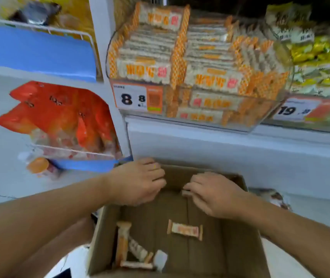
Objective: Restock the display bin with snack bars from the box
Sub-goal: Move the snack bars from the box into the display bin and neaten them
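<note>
A brown cardboard box (238,247) stands open below the shelf. One orange-and-white snack bar (184,230) lies flat near the middle of its floor, and several more (132,251) are heaped in its near left corner. My left hand (140,182) reaches in over the far left rim with curled fingers; I cannot see anything in it. My right hand (212,194) is over the far side of the box and pinches the end of a snack bar (186,193). Above, the clear display bin (260,115) is packed with rows of the same bars (198,55).
A price tag reading 8.8 (138,98) is on the bin's front. A neighbouring bin of yellow packets (318,57) sits to the right. Red bags (60,115) hang in a wire rack at left. The white shelf ledge (220,145) juts out just above the box.
</note>
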